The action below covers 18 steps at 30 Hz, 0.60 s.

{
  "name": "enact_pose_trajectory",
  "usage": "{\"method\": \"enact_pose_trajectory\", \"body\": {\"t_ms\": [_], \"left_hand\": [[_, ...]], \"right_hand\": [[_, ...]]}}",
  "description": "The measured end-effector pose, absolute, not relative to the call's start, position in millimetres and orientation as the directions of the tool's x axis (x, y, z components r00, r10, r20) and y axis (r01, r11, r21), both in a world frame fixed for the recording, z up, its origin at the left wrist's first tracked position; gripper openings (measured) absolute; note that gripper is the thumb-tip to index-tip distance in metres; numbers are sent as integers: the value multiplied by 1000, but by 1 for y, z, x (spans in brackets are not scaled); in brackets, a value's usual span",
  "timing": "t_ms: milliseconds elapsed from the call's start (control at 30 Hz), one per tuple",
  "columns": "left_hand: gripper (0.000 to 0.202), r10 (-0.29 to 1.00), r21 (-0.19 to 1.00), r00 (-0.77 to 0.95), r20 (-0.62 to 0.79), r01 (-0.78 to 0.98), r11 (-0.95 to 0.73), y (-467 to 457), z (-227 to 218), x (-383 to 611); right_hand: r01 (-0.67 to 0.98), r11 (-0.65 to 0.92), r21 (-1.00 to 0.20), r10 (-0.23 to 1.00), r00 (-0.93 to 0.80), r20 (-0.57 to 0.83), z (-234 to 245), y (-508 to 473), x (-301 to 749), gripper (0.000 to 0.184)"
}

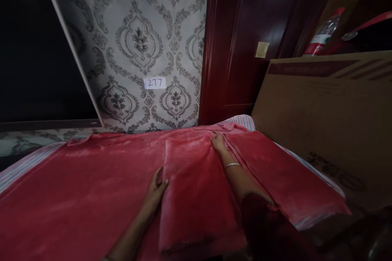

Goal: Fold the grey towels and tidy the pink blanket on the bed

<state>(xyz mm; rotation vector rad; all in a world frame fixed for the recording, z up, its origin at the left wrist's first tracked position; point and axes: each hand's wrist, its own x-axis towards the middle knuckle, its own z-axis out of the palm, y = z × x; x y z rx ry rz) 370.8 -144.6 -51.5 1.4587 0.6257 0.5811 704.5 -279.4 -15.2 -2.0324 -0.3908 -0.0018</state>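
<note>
two open bare hands here: my left hand [156, 189] lies against the side of the soft, limp, light red plush blanket [196, 200] on the striped bed sheet [26, 167], my right hand [219, 142] at its far fold, neither gripping, best held by the folded edges.

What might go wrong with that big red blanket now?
The folded part of the red plush blanket might slide open, because it looks soft and the left hand only presses against its edge. The bangle above the right hand might snag the fuzzy cloth. The cardboard box standing close beside the bed might get bumped and tip onto the blanket.
</note>
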Motion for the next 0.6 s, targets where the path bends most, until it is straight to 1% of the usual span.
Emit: {"method": "enact_pose_trajectory", "body": {"t_ms": [133, 167, 233, 300, 367, 467, 533, 600], "left_hand": [[91, 697, 979, 694, -180, 59, 194, -133, -36, 385], [92, 689, 972, 697, -199, 52, 229, -128, -30, 393], [92, 687, 968, 700, -194, 25, 248, -116, -17, 413], [89, 706, 978, 691, -154, 6, 207, -104, -5, 438], [82, 708, 991, 699, -95, 1, 132, -91, 4, 464], [61, 641, 998, 767, 21, 24, -62, -75, 10, 497], [46, 610, 983, 790, 63, 57, -175, -66, 9, 513], [32, 649, 967, 756, 85, 94, -236, -58, 5, 523]], "right_hand": [[219, -412, -884, 278, 955, 107, -19, -292, 705, 58], [215, -403, -890, 287, 953, 100, -21, -299, 703, 58], [213, -383, -899, 313, 946, 90, -25, -314, 697, 60], [212, -372, -904, 343, 936, 79, -32, -331, 684, 63], [231, -353, -907, 399, 914, 78, -41, -347, 667, 70], [290, -306, -907, 477, 871, 118, -54, -365, 644, 83], [325, -279, -904, 485, 860, 159, -58, -371, 634, 84], [348, -264, -900, 465, 863, 197, -59, -374, 632, 80]]}}
